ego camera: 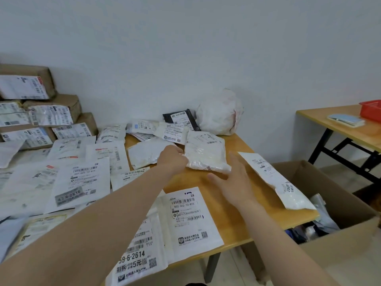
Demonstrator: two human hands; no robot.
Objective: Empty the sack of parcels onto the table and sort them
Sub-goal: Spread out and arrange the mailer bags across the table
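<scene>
white parcel (189, 219) labelled 502-602-12-815, left hand (173, 159) gripping pouch (206, 153)

Two benches (191, 188), about five brown parcels (53, 104) stacked, well over a dozen white mailers (206, 153), one black mailer (171, 117), one white sack (219, 112), one cardboard box (329, 193), one red tray (371, 110).

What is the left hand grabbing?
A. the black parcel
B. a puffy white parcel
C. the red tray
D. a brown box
B: the left hand curls its fingers on the edge of the puffy white parcel lying on the table.
</scene>
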